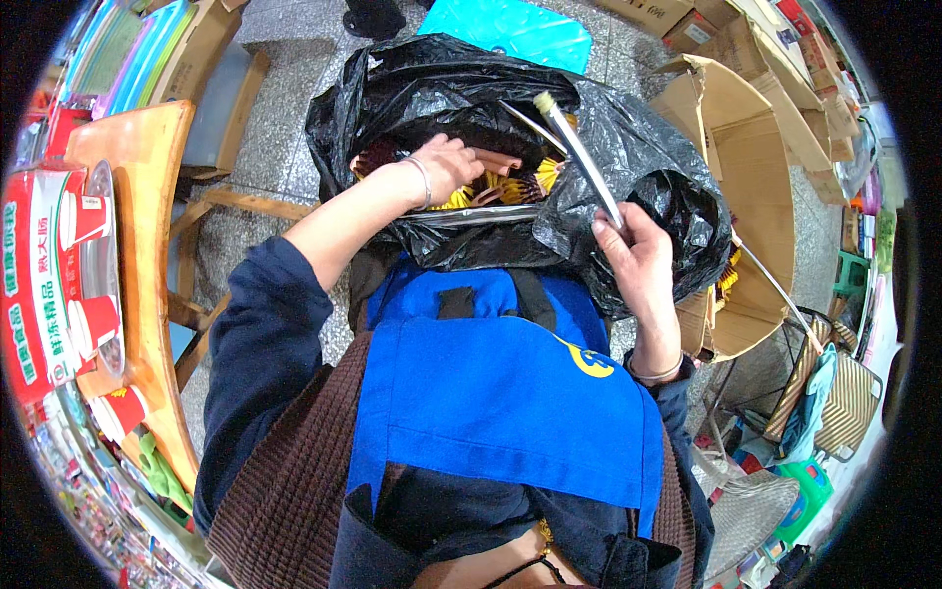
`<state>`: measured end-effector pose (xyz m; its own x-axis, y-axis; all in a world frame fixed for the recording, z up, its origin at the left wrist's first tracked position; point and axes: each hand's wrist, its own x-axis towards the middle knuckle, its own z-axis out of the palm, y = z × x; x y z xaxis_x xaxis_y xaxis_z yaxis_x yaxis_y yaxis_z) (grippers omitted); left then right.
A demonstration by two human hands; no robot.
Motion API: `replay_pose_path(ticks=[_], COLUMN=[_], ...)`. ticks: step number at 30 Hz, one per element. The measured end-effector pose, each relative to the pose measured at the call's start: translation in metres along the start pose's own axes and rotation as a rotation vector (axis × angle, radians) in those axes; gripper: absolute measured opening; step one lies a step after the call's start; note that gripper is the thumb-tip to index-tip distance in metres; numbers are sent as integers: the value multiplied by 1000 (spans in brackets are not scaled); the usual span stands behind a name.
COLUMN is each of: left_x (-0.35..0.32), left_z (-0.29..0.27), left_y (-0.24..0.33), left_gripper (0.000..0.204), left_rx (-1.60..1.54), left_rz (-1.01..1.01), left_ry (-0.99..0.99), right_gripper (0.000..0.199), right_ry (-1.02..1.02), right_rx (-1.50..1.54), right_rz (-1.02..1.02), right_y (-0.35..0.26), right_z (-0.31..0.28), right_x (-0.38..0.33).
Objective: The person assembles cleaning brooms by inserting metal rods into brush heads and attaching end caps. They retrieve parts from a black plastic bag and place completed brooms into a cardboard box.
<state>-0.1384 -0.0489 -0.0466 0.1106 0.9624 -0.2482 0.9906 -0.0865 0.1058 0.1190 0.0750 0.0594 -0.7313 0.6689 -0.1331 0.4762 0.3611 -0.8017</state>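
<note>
A big black plastic bag (628,147) stands open in front of me, filled with several brushes with yellow bristles and brown heads (510,182). My left hand (446,167) reaches into the bag's mouth and rests on the brush heads; a bangle sits on its wrist. My right hand (636,253) grips a long silver metal handle (579,157) that slants up and left out of the bag, ending in a pale tip. I wear a blue apron (500,393) over dark sleeves.
A wooden table (147,255) stands at my left with a red and white carton (39,265) and red paper cups. Open cardboard boxes (756,167) stand at the right behind the bag. A turquoise sheet (510,29) lies on the stone floor. Baskets and cloths crowd the lower right.
</note>
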Motion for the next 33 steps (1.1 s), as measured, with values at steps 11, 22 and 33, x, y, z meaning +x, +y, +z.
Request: replay_pose_path(ticks=[11,22,33], left_x=[26,22,27], left_z=[-8,3,19], left_y=[7,-5,-8], left_gripper=[62,68,49], left_rx=[193,118,177], left_rz=[67,131,165], left_ry=[-479,-397,-332], right_gripper=[14,14,13], right_ry=[-31,-16,-21], right_rx=[112,112,163], right_rz=[98,69,100], right_y=[11,20,20], right_z=[5,12,16], right_x=[-16,-22,-25])
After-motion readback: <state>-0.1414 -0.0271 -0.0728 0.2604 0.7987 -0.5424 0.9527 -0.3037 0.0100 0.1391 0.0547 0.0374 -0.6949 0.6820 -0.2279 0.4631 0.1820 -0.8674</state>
